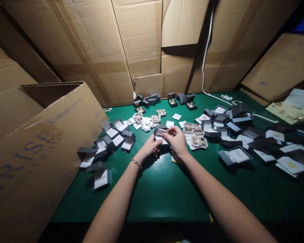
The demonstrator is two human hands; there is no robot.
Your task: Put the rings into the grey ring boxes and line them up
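Note:
Both my hands meet over the middle of a green table [162, 189]. Together they hold a small grey box [160, 131] with a white lining, just above the table. My left hand [150, 147], with a bracelet on its wrist, grips the box from below and the left. My right hand [176, 139] pinches its right side with curled fingers. Open grey boxes [114, 138] lie in a loose group to the left. Small beige inserts [195, 135] and white cards [176, 116] lie just beyond my hands.
A large tilted cardboard carton [40, 152] stands at the left edge. Cardboard sheets [142, 44] line the back wall, with a white cable [205, 57] running down. More open grey boxes [233, 128] cover the right side. Closed dark boxes [149, 99] sit at the back.

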